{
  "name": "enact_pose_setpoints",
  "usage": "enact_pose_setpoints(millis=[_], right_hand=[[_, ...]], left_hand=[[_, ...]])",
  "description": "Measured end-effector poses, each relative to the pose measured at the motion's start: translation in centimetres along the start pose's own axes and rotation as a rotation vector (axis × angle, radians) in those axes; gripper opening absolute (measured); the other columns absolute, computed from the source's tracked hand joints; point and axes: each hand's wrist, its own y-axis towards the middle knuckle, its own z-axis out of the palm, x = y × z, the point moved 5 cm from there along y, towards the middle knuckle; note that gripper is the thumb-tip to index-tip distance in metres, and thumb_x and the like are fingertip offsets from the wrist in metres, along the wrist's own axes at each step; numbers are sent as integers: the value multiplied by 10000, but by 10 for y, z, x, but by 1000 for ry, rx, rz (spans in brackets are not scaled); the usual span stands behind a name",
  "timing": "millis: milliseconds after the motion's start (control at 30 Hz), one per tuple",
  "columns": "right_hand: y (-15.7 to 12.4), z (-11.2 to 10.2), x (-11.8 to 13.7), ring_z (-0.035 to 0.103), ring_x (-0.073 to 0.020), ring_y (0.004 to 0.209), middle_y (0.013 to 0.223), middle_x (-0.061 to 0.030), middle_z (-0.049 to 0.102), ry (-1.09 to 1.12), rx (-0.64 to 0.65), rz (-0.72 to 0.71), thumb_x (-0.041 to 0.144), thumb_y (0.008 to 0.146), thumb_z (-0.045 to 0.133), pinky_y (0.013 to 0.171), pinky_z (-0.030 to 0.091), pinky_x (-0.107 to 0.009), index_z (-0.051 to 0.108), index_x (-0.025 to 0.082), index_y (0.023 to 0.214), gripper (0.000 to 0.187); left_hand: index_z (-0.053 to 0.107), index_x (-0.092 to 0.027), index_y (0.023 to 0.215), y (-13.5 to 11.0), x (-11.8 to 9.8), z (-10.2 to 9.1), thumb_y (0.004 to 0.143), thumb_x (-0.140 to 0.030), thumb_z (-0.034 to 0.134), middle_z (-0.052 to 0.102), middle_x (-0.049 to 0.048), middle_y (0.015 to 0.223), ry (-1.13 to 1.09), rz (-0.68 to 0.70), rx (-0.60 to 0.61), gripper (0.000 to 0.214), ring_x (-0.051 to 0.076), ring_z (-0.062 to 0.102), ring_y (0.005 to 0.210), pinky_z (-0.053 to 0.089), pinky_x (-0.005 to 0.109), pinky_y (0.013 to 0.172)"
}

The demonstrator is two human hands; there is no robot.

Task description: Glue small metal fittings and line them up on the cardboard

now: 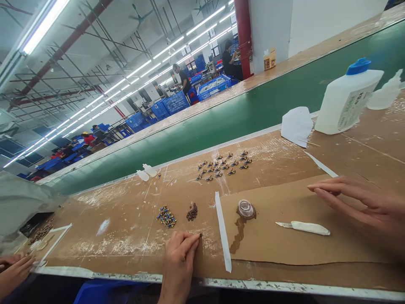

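Note:
My left hand (180,257) rests at the table's front edge, thumb and forefinger pinched on a small dark brown bead-like piece (200,235). Just beyond it lie a pile of similar brown pieces (192,212) and a heap of small blue-and-gold parts (166,217). My right hand (363,207) hovers over the cardboard sheet (265,249), thumb and forefinger tips nearly together; whatever is between them is too small to make out. On the sheet lie a knife (310,228) with a white-wrapped handle and a small clear round dish (246,208), with a wet brown stain beside it.
Spaced-out blue-and-gold pieces (221,164) lie farther back. A large white bottle (348,101) with a blue cap stands at right, beside white paper (296,124). Two small squeeze bottles (147,171) lie near the green belt (196,131). Another person's hands (15,268) are at far left.

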Motion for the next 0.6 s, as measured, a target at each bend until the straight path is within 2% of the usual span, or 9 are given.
enact_pose_setpoints(millis=[167,367,600], right_hand=[[-3,2,-6,621,-120,804,945,10,652,-20,30,56,368,874,514,761,460,-246,627,246,906,169],[-8,4,-14,623,-161,841,949,35,654,19,-14,61,405,830,557,799,468,-276,642,280,928,180],[-10,7,-20,616,-180,867,955,2,654,67,43,133,463,839,514,798,468,-319,651,271,915,248]], left_hand=[[697,-294,927,-3,1,3,871,-285,534,653,-5,833,-46,2,31,172,135,587,791,472,282,722],[686,-320,968,-4,6,6,875,-308,527,661,-12,864,-31,8,75,184,125,603,823,486,266,733],[694,-322,983,-2,10,7,873,-314,524,666,0,852,8,5,61,203,133,612,815,486,271,727]])
